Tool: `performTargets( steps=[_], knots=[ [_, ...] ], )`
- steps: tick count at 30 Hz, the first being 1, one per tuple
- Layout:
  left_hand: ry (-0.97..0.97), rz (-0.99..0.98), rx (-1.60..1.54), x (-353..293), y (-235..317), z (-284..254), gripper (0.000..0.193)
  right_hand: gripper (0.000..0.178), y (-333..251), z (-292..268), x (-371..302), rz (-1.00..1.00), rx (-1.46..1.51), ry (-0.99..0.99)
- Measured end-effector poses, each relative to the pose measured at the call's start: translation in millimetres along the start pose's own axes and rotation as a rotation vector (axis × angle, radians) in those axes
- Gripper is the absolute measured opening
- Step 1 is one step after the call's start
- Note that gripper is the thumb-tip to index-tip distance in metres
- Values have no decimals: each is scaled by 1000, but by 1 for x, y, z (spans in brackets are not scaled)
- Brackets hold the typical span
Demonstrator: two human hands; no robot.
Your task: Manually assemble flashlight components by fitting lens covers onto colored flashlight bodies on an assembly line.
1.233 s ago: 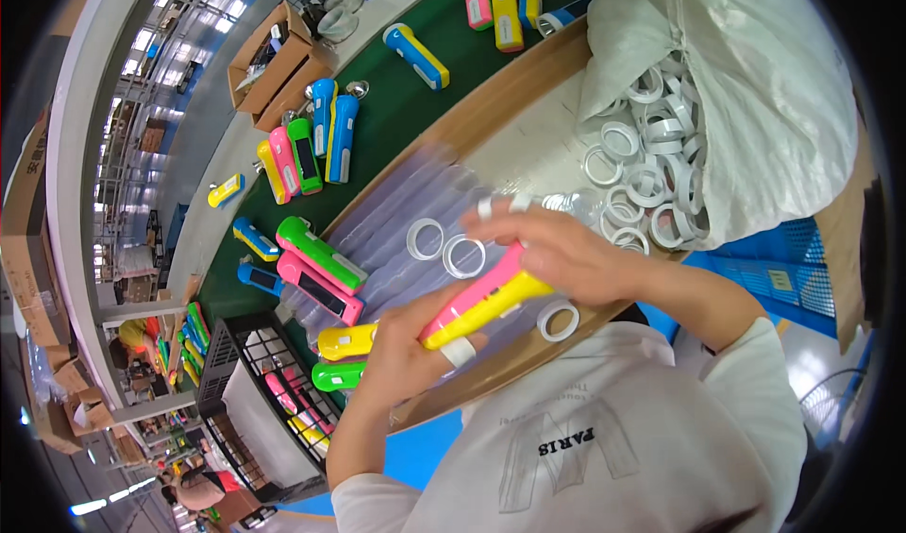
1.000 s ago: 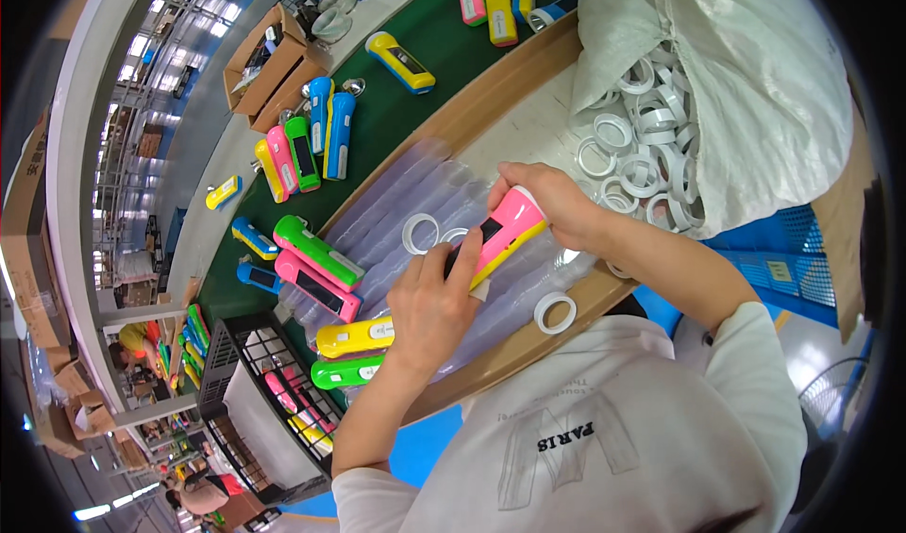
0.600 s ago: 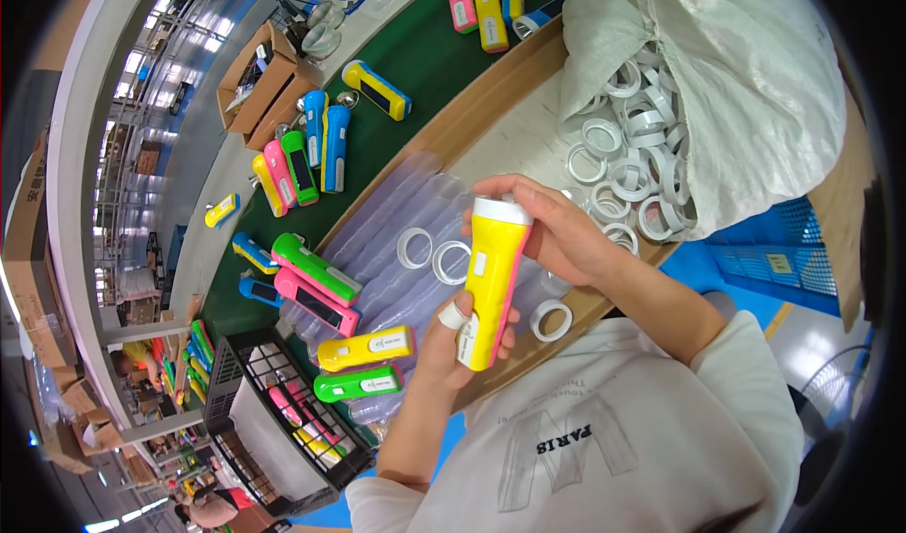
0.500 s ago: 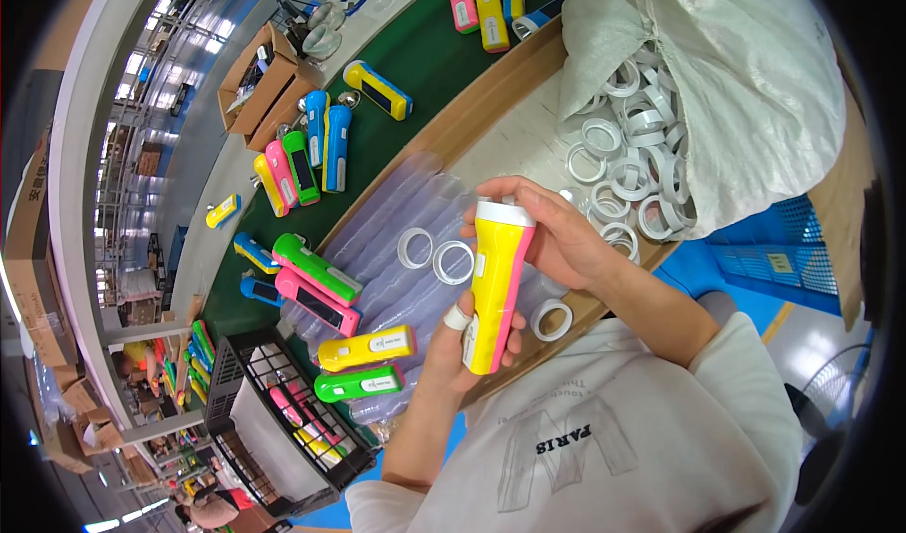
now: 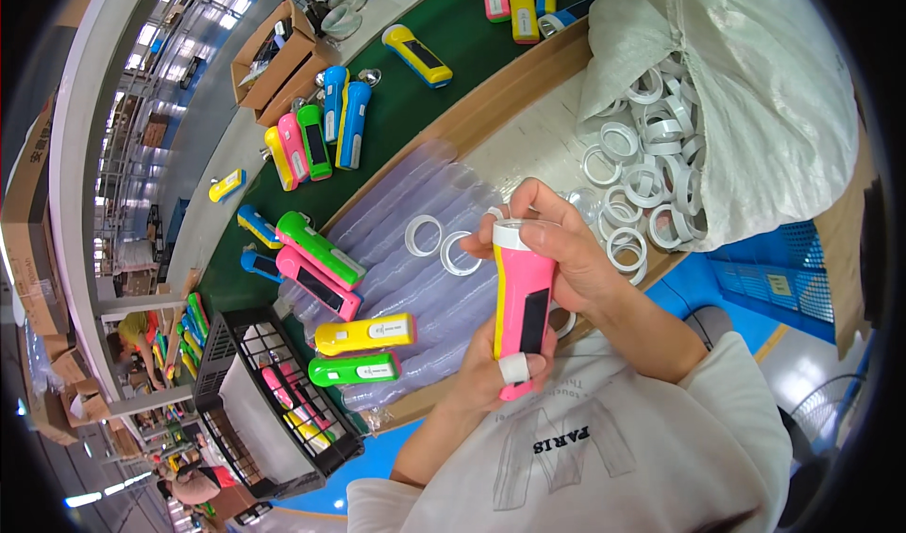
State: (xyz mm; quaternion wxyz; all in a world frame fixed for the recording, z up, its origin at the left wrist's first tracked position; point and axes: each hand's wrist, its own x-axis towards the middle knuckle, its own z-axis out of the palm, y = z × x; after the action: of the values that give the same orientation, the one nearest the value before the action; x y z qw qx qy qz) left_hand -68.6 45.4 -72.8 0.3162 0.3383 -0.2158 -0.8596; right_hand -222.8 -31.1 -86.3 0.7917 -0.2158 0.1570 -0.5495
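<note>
A pink and yellow flashlight (image 5: 522, 283) with a black panel stands tilted between my hands, its white-ringed head up. My left hand (image 5: 477, 377), a white wrap on its thumb, is closed round the lower body. The fingers and thumb of my right hand (image 5: 578, 264) grip the white ring (image 5: 508, 236) at the head. Beyond lie two loose white rings, one of them a full ring (image 5: 409, 238), on a clear inflated plastic sheet (image 5: 377, 210). A yellow flashlight (image 5: 363, 333) and a green flashlight (image 5: 351, 370) rest at its left edge.
A white woven sack (image 5: 746, 108) spills many white rings (image 5: 645, 186) at the right. More flashlights stand along the green belt (image 5: 396, 99) behind a cardboard edge (image 5: 491, 94). A black crate (image 5: 274, 420) holds flashlights at lower left; a cardboard box (image 5: 283, 61) sits far left.
The flashlight has turned about its length, so its pink side and black panel now face up instead of the yellow side. Both hands have shifted slightly right and nearer, still holding it.
</note>
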Motion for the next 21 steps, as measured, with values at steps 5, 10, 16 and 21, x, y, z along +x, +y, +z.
performTargets(
  steps=[5,10,16,21],
  knots=[
    [-178,-63,-297,-11,-8,18,69,25,15,-3,-6,-78,437,-266],
    [310,440,1125,12,-11,-11,56,25,5,-10,-12,-213,-318,-12],
    [270,399,850,26,-7,-21,50,25,4,-8,-2,-46,-230,242],
    [-173,-62,-301,23,9,-34,68,37,-9,-27,3,73,-71,154]
  ],
)
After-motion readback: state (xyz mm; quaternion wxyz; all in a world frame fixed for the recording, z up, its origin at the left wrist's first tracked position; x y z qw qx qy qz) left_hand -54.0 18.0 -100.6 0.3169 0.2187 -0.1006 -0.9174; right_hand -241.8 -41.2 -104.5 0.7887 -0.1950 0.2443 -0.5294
